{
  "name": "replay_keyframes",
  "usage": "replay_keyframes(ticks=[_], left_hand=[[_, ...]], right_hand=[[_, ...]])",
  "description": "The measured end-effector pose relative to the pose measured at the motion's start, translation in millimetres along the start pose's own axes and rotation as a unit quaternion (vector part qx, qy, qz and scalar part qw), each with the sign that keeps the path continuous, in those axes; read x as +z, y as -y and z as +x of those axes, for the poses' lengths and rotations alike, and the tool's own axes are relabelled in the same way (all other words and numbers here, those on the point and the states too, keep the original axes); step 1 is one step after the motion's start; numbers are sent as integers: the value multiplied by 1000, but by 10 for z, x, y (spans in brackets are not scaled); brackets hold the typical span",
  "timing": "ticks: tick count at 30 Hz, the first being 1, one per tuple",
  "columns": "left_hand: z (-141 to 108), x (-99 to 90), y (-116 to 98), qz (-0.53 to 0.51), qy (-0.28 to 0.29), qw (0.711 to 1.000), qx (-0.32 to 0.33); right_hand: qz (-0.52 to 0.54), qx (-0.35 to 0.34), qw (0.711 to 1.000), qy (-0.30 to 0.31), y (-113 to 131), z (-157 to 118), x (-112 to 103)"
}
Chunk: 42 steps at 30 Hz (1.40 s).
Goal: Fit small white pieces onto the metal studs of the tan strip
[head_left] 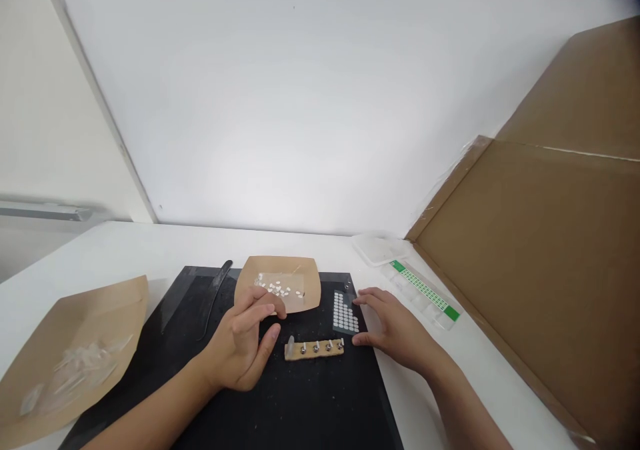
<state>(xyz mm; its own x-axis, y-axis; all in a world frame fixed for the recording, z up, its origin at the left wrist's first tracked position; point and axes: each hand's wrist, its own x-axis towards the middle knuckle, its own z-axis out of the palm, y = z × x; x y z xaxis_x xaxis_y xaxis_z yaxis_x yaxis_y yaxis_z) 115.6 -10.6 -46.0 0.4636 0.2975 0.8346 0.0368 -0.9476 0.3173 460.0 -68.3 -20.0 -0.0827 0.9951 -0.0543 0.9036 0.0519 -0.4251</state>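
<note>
I judge step: positioning white-dot sheet [345,312], below right of frame centre. Right hand [395,325] spread at its edge, contact unclear; left hand [241,345] loosely curled, thumb parted, at near rim of paper tray [283,263]. Next probably calls for light edge pinch.
</note>
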Motion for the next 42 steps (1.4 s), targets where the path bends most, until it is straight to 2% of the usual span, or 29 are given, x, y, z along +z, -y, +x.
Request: replay_keyframes(ticks=[6,16,23,28,34,42], left_hand=[[-29,12,25,16,-15,1000,-15],[-69,54,37,2,-40,998,-46],[-34,26,46,7,-61,997,-56],[-18,-30,68,34,-75,996,-42],[-2,-48,41,19,-69,996,-48],[15,-30,29,16,-63,997,-29]], right_hand=[[-13,1,1000,-13,78,-24,-13],[-29,-14,999,-11,64,-144,75],[-14,18,999,33,-100,-49,101],[-35,7,999,41,-207,11,125],[-73,-54,996,-7,-80,1,95],[-63,-34,997,-6,91,-19,32]])
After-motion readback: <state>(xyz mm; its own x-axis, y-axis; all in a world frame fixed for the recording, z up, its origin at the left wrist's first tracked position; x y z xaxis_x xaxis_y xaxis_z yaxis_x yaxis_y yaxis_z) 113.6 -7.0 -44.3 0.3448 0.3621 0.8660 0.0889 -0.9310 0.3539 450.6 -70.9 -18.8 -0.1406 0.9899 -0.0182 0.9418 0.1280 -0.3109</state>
